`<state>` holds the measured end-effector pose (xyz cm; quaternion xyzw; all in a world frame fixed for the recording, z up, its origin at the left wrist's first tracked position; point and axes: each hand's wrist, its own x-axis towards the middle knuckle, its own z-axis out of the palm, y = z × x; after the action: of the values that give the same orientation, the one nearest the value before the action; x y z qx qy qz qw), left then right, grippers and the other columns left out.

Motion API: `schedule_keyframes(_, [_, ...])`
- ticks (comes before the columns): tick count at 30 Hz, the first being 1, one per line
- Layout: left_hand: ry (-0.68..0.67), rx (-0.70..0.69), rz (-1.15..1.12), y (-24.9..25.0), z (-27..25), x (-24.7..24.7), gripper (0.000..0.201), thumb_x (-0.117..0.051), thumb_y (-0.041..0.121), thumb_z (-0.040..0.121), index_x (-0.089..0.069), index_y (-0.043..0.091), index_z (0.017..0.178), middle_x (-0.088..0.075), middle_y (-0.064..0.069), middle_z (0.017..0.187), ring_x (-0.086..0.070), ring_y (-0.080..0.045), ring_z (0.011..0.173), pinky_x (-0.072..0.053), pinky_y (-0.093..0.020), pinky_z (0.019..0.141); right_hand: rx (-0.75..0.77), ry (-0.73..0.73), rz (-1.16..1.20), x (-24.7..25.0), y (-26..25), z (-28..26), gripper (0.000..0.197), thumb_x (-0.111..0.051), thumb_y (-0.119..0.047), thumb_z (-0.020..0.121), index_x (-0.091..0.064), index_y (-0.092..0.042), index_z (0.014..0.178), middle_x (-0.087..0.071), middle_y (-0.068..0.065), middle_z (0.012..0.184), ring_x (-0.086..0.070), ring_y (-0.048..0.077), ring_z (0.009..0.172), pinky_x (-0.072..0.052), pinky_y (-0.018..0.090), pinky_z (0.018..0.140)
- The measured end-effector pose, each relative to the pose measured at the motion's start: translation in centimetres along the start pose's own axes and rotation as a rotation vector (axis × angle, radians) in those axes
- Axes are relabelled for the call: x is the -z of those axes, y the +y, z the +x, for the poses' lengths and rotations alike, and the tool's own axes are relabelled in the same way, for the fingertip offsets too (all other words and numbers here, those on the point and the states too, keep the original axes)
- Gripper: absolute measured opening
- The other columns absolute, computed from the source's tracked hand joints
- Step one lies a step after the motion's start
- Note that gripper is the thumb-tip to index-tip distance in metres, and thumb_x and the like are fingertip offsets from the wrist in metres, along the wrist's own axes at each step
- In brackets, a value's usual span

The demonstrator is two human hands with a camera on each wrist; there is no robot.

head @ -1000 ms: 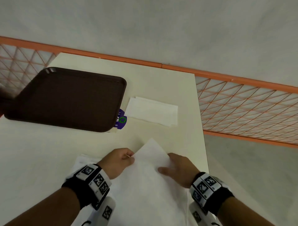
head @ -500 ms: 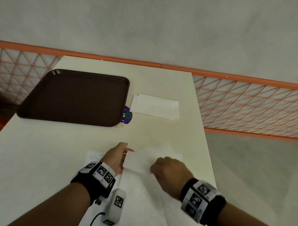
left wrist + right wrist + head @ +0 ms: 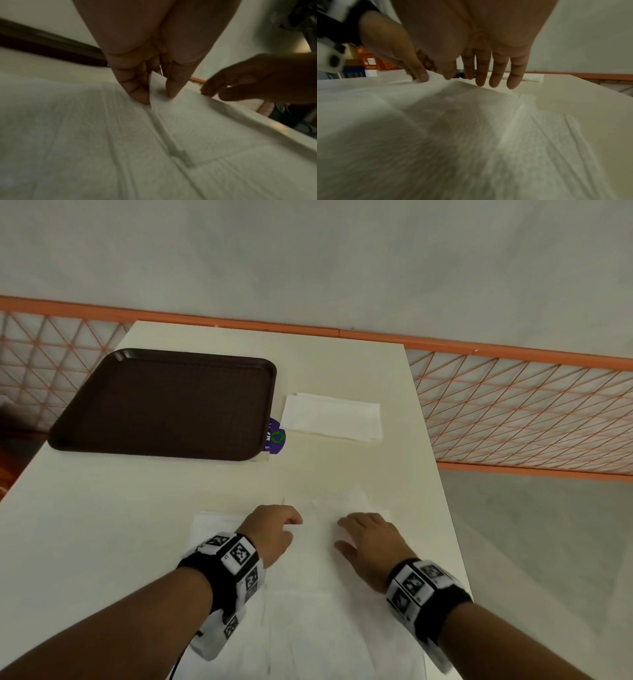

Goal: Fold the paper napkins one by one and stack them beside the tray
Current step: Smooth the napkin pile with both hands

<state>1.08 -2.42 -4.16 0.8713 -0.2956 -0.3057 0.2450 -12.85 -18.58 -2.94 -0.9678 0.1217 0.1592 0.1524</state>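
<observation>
- Nearest the person, a loose pile of white unfolded paper napkins [image 3: 329, 628] is spread over the near edge of the pale cream rectangular table [image 3: 137, 525], creased and overlapping.
- The left hand [image 3: 270, 534] rests on the pile's far left part; in the left wrist view its thumb and fingertips [image 3: 139, 94] point down and pinch a raised edge of the top napkin sheet [image 3: 159, 92].
- The right hand [image 3: 368, 542] lies just right of it, fingers straight and together, spread flat over the same sheet; in the right wrist view the fingertips [image 3: 494, 79] hover at or just above the paper, contact hard to tell.
- Both wrists carry black bands with white square marker tags [image 3: 239, 556].
- Farther out, a small stack of folded white napkins [image 3: 332, 417] lies just beside the right edge of the dark brown plastic tray [image 3: 164, 402].
- A purple round sticker [image 3: 275, 436] peeks from under the tray's near right corner.
- Beyond the table runs an orange lattice railing [image 3: 513, 412] against a grey wall.
</observation>
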Motion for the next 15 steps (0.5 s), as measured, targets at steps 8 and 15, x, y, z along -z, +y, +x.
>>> schedule_keyframes(8, [0.061, -0.215, 0.663, 1.7, 0.2, -1.9, 0.029, -0.05, 0.029, 0.096, -0.054, 0.017, 0.123, -0.054, -0.001, 0.121, -0.051, -0.023, 0.111, -0.043, -0.034, 0.089, -0.005, -0.01, -0.143, -0.2, -1.0, 2.8, 0.041, -0.038, -0.039, 0.099, -0.045, -0.018, 0.134, -0.045, 0.002, 0.136, -0.039, 0.026, 0.125, -0.032, 0.043, 0.104])
schedule_keyframes(15, [0.016, -0.341, 0.711, -0.3, -1.8, -5.7, 0.054, -0.024, 0.035, 0.098, -0.064, 0.01, 0.123, -0.059, -0.007, 0.132, -0.059, -0.024, 0.12, -0.047, -0.04, 0.095, 0.018, -0.054, -0.039, -4.8, -0.5, -0.7, 0.064, 0.005, -0.046, 0.097, 0.001, -0.011, 0.151, 0.012, 0.002, 0.156, 0.011, 0.026, 0.146, 0.004, 0.049, 0.118])
